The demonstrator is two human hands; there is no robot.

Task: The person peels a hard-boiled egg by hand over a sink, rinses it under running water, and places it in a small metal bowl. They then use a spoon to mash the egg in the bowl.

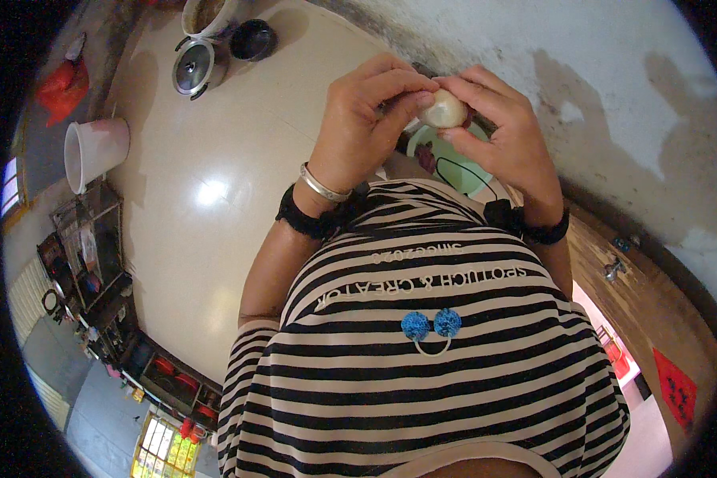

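Between my two hands is a round, pale, smooth thing, perhaps a peeled onion. My left hand [367,104] has its thumb and fingertips against the near left side of the pale round thing [445,110]. Around its right side curl the thumb and fingers of my right hand [499,122]. Below the hands, partly hidden by them, a light green basin [463,161] holds a dark reddish piece [425,156]. A thin black cord loops over the basin.
A lidded metal pot [194,69], a black bowl [254,40] and a white bucket [206,18] stand on the floor at the upper left. Farther left lies a white plastic bucket [98,146]. A stained wall [603,89] rises close on the right, beside a wooden door [645,287].
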